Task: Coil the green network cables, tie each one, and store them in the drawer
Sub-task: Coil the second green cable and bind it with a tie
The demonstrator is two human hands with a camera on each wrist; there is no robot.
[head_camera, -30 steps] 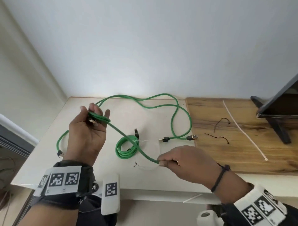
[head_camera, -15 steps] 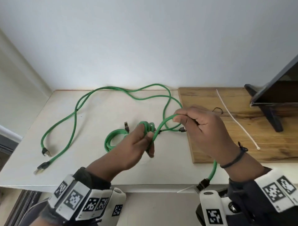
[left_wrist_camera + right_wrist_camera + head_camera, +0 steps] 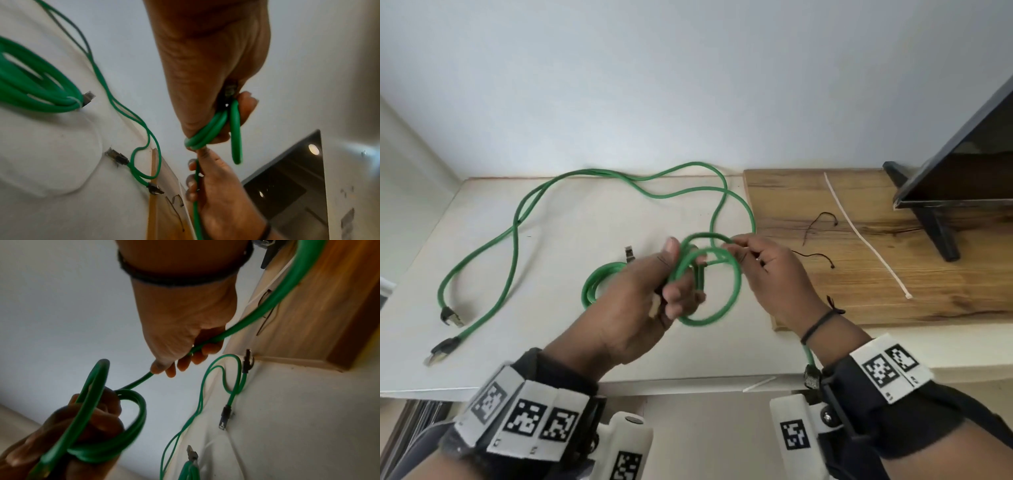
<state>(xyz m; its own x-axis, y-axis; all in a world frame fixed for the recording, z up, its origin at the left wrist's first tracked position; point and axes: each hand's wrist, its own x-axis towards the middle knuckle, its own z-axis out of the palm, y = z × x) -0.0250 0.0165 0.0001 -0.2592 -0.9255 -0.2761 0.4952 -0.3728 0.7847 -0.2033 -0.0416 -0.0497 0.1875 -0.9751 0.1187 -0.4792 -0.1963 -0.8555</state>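
My left hand (image 3: 671, 287) grips several loops of a green network cable (image 3: 729, 301) above the white table (image 3: 551, 342); the same loops (image 3: 207, 133) show in the left wrist view, curled under its fingers. My right hand (image 3: 753, 253) pinches the free run of that cable (image 3: 205, 344) just to the right, and the tail hangs down past my right wrist to a plug (image 3: 811, 375). A tied green coil (image 3: 599, 281) lies on the table behind my left hand. Two more loose green cables (image 3: 517, 219) sprawl across the table's left and back.
A wooden board (image 3: 893, 274) lies to the right with a white zip tie (image 3: 859, 229) and thin black ties (image 3: 818, 222) on it. A dark monitor on a stand (image 3: 962, 171) occupies the far right. The wall runs close behind the table.
My left hand has come from the table's left to the middle with the cable. My right hand brought more cable up to it, so the held loops have grown and the tail hangs shorter.
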